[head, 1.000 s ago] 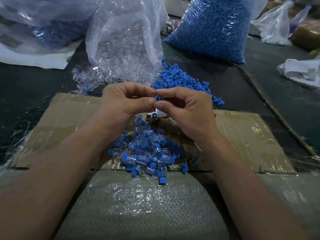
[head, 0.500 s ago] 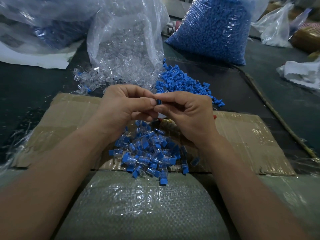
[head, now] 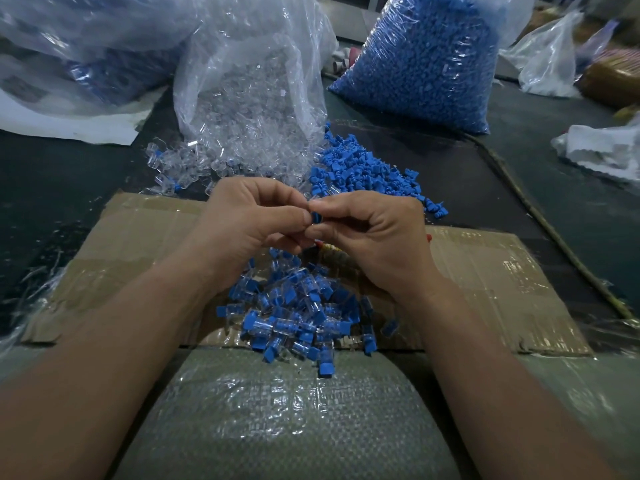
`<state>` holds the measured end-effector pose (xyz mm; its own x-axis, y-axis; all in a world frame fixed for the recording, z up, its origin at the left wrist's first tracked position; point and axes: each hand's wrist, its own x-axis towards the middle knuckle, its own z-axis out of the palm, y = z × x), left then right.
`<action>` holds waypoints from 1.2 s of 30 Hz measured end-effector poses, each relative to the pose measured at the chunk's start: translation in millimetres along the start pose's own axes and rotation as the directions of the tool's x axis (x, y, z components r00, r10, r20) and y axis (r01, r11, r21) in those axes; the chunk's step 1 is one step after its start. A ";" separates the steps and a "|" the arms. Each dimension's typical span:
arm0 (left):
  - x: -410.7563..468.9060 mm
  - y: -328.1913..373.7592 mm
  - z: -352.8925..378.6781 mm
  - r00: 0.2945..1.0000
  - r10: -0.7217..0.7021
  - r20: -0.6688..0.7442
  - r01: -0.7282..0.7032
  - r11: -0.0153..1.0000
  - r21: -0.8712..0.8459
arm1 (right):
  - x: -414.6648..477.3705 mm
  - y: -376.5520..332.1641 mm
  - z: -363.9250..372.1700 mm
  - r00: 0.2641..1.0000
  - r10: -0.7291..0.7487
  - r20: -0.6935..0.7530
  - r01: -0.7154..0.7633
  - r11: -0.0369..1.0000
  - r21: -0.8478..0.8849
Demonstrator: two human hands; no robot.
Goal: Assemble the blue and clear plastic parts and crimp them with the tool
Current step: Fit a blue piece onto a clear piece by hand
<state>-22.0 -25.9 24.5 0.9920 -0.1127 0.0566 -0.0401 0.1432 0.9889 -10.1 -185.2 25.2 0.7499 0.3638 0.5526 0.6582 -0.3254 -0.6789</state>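
Though half-hidden, blue part [head: 315,216] crosswise.

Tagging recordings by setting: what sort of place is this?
Likely a piecework assembly workshop: a clear plastic sack of blue plastic parts, a clear plastic sack of clear plastic parts, a heap of assembled blue-and-clear pieces on brown cardboard, and left hand and right hand pinching one small blue part.
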 end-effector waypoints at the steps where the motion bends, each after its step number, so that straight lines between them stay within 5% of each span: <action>1: -0.2 0.0 -0.1 1.000 0.004 0.000 -0.004 1.000 0.004 | 0.1 -1.4 -0.2 1.000 -0.001 0.006 0.001 1.000 -0.007; 6: 0.7 -0.7 -2.0 0.999 -0.005 -0.050 0.003 0.998 -0.057 | 3.4 -2.6 -15.6 0.971 0.240 0.010 -0.239 0.969 -0.056; 10: 2.6 0.1 -4.0 0.995 -0.008 -0.096 0.000 0.996 -0.084 | 3.7 12.5 -46.3 0.908 0.416 0.045 -0.391 0.880 -0.269; 14: 3.4 -0.8 -4.8 0.994 -0.010 -0.113 -0.001 0.996 -0.094 | 2.7 14.6 -55.5 0.731 0.625 0.272 -0.487 0.758 -0.434; 17: 4.4 -1.7 -5.7 0.994 -0.012 -0.111 0.001 0.995 -0.101 | 1.9 14.5 -51.1 0.647 0.670 0.366 -0.384 0.700 -0.603; 29: 4.9 -1.5 -9.0 0.996 -0.021 -0.084 0.010 0.993 -0.121 | 6.7 6.3 -31.5 0.779 0.588 0.219 -0.247 0.608 -0.754; 36: 4.7 -2.6 -9.8 0.993 0.006 -0.115 -0.018 0.995 -0.098 | 3.2 17.8 -32.5 0.842 0.514 0.165 -0.251 0.643 -0.724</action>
<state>-16.1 -17.2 20.9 0.9989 0.0021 0.0466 -0.0458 0.2412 0.9694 6.2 -218.2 30.6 0.9584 0.2830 0.0368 0.2839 -0.9321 -0.2251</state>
